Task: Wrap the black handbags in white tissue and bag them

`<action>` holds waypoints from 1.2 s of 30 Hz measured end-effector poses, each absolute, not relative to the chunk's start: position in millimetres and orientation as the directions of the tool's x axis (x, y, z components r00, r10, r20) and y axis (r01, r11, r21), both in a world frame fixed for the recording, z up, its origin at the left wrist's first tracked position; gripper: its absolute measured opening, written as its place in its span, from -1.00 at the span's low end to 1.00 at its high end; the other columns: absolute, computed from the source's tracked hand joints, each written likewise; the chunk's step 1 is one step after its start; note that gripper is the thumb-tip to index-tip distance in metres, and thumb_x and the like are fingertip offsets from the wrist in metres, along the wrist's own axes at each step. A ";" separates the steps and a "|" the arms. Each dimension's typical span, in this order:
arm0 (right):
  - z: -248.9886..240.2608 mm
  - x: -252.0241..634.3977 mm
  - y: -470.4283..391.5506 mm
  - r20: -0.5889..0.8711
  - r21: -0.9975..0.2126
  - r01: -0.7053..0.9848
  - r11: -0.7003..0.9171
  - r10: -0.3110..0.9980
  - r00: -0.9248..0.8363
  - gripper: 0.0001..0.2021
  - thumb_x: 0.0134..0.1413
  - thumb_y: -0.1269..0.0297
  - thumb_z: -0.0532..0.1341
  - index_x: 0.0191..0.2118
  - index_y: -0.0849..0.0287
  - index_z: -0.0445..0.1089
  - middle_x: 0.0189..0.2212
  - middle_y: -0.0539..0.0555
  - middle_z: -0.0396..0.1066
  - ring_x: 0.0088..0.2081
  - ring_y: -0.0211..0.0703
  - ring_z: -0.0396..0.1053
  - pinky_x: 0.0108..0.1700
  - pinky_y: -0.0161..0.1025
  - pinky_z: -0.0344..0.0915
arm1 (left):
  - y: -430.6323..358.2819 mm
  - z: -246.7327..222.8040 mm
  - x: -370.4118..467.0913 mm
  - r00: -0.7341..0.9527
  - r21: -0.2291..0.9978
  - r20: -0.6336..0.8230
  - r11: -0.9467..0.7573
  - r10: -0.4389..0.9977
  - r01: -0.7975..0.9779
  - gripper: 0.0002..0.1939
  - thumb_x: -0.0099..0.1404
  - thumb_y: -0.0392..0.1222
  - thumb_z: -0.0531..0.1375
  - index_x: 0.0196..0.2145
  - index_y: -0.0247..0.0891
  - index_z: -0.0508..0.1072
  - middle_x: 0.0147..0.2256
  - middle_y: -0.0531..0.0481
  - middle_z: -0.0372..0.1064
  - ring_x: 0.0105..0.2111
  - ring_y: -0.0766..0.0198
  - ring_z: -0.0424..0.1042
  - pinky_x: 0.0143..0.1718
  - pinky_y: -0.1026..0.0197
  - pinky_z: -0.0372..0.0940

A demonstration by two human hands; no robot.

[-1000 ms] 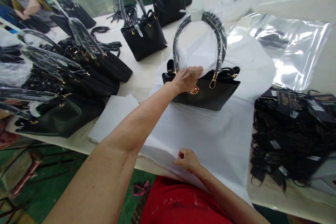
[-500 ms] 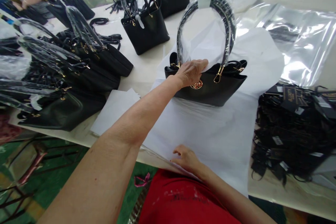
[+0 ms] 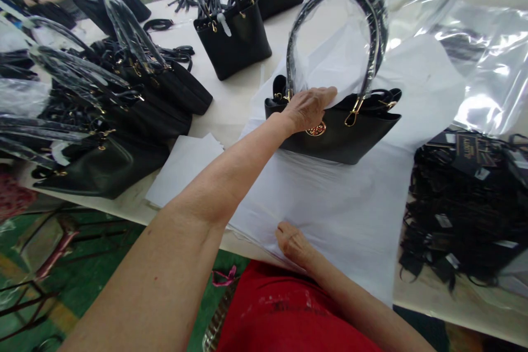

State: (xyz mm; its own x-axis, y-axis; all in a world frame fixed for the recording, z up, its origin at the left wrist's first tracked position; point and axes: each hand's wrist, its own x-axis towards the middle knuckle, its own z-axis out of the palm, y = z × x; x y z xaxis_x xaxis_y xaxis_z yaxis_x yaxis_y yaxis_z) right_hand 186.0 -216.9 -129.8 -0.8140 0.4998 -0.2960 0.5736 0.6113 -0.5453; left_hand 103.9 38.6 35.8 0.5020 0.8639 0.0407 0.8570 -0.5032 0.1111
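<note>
A black handbag with a round gold emblem stands on spread white paper. Its two handles rise in clear plastic wrap. My left hand reaches across and grips the bag's top front rim, its fingers over the opening beside white paper that shows there. Down at the near edge of the paper, my right hand has its fingers curled closed on the sheet; the fingertips are partly hidden.
Several black handbags with wrapped handles crowd the left, and another stands behind. A small paper stack lies left of my forearm. Black tags with cords are heaped at right, below clear plastic bags.
My right hand's fingers, apart before, have curled closed on the paper's near edge. My left hand stays on the bag's rim. The whole view has shifted slightly.
</note>
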 end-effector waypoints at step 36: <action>-122.2 193.9 -214.6 -0.340 -0.578 0.574 0.580 0.468 -0.815 -0.73 -0.03 0.28 0.21 -0.19 0.31 0.36 -0.16 0.22 0.32 -0.12 -0.04 0.24 -0.05 -0.17 0.20 | 41.3 34.5 103.6 0.490 0.173 0.064 -0.493 0.869 0.852 -0.63 0.16 -0.46 -0.01 -0.08 -0.33 0.32 -0.16 -0.10 0.38 -0.11 0.15 0.35 -0.15 0.20 0.19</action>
State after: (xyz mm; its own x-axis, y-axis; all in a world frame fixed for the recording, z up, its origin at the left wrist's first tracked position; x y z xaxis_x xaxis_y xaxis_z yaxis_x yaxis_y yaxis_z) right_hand 193.9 -214.6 -122.2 -0.8153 0.4684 -0.3404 0.5744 0.5799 -0.5778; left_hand 103.6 41.3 34.5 0.4901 0.8693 0.0636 0.8525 -0.4933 0.1730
